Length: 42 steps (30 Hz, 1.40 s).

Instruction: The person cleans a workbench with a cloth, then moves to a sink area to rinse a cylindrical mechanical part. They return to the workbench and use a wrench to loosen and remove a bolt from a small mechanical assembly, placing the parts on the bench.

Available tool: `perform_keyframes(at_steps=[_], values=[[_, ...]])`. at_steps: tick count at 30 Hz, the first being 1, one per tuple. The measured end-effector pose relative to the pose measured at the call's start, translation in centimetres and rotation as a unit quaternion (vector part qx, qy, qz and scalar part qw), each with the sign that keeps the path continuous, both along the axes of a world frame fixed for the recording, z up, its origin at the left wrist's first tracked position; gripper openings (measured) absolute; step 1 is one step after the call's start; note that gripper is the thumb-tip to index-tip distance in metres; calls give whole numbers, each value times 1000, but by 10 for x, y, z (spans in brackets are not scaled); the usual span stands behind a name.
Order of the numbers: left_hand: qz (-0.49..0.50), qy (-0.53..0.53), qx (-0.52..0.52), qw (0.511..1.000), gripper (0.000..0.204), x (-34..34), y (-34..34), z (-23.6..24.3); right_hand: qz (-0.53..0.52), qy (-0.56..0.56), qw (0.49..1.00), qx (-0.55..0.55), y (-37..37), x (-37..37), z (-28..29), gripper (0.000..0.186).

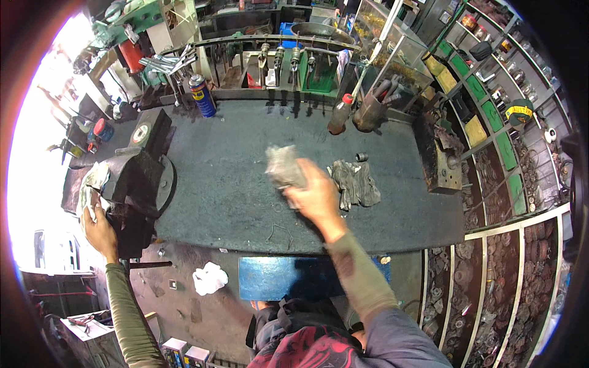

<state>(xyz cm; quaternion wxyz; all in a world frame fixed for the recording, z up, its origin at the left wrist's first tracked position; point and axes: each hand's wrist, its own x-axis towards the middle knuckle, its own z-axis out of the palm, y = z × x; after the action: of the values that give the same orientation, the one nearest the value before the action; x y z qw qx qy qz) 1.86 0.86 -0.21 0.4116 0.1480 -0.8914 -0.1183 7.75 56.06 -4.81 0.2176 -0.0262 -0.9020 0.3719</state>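
Note:
Over the middle of the dark workbench [245, 132], my right hand [319, 193] is closed round a bunched grey rag [283, 164], slightly smeared by motion. At the bench's left end, my left hand [99, 232] grips a pale cloth [93, 181] against the side of a large dark vise [132, 178]. Part of that cloth is hidden by the fingers. To the right of my right hand lie crumpled dark grey work gloves or rags [356, 184]; which, I cannot tell. A short metal ring-shaped part [361, 157] sits just beyond them.
A blue spray can [202, 97] and a red-capped bottle [340, 114] stand along the back edge. Tools hang behind on a rack [276, 42]. A rusty metal block [443, 153] sits at the right end, beside parts shelves [491, 122]. A white bag [210, 278] lies on the floor.

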Motion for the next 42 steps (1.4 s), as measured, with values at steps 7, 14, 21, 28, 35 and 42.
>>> perform_keyframes(at_steps=[7,14,21,28,35,42], values=[[2,-50,19,999,51,-10,18,4,-140,-161,963,167,164,33,-34,95],[-13,-27,10,1000,51,-4,4,-2,-226,-344,887,210,132,5,-64,105],[-25,-26,31,999,52,-5,22,7,-196,-277,913,229,184,11,-69,81],[-2,-77,69,995,54,0,17,9,-268,-82,934,220,235,107,-23,64],[8,-83,52,995,54,-3,29,14,-419,-314,824,215,267,213,-80,69],[-25,-55,32,998,44,-3,31,18,-145,-91,938,302,68,104,-105,47]])
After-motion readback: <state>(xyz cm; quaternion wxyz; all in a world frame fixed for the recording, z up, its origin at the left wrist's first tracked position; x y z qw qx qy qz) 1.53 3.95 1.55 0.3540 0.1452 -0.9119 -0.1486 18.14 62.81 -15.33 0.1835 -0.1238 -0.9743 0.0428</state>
